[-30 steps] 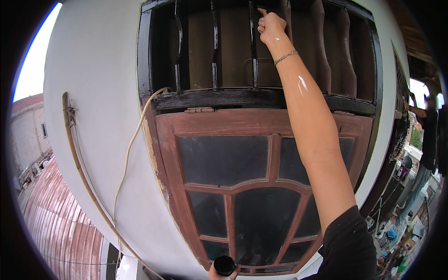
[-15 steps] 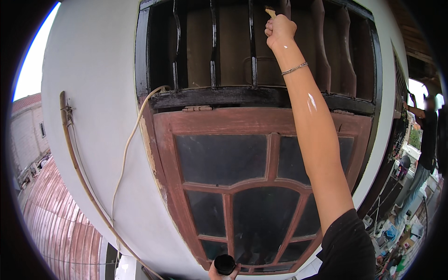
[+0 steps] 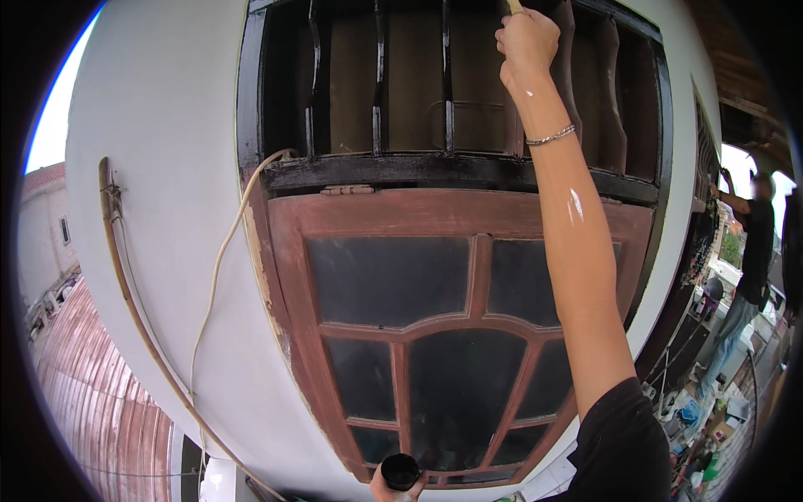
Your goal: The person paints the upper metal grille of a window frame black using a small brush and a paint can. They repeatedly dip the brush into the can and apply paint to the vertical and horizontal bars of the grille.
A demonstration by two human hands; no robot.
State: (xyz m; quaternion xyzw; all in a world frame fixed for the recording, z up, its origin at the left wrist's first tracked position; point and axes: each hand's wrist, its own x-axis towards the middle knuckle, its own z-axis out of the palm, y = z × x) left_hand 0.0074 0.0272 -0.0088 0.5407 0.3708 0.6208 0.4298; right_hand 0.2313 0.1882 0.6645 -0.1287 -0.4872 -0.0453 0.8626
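Observation:
My right hand (image 3: 530,40) is raised at the top of the view, its fingers closed round the pale handle of a paintbrush (image 3: 514,6). The brush's bristles are out of sight past the upper edge. Beside this hand stand the upright bars of a window grille: several bars on the left are glossy black (image 3: 447,92), while those on the right are dull brown (image 3: 613,100). Low in the middle, my left hand (image 3: 382,489) grips a small black cup (image 3: 401,473) with dark contents. White smears mark my right forearm.
Below the grille is a brown wooden window sash (image 3: 376,216) with dark panes. A cable (image 3: 219,259) and a wooden pole (image 3: 125,276) run down the white wall (image 3: 167,109) at left. Far right, another person (image 3: 757,243) reaches toward the wall above cluttered ground.
My right hand has moved right and up along the grille with the paintbrush, from near a black bar to the brown bars. My left hand still holds the cup low down.

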